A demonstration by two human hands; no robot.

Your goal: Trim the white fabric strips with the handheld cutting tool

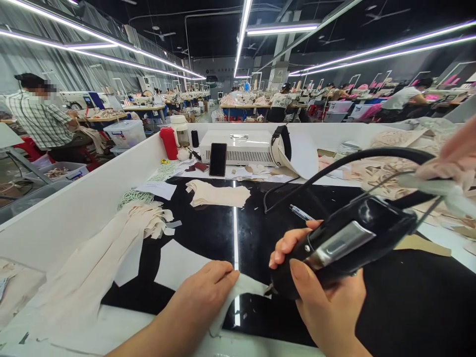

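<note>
My right hand (pixel 330 302) is wrapped round black corded electric scissors (pixel 345 238). Their small metal tip points left and meets the narrow end of a pale fabric piece (pixel 251 285). On the other side, my left hand (pixel 208 287) pinches that piece between thumb and fingers, closed on it. Part of the fabric hangs below the hand toward the front edge of the glossy black board (pixel 275 317). Beneath my left hand and beyond it lies a white paper sheet (pixel 178 265). A pen (pixel 301 213) rests just behind the scissors.
A beige fabric stack (pixel 219 193) lies farther back, and long fabric strips (pixel 107 248) drape at left. Behind stand a phone (pixel 217 159), a white metal box (pixel 238 146) and a red container (pixel 169 143). Another person's blurred hand (pixel 459 148) reaches in at right near the cord (pixel 357 156).
</note>
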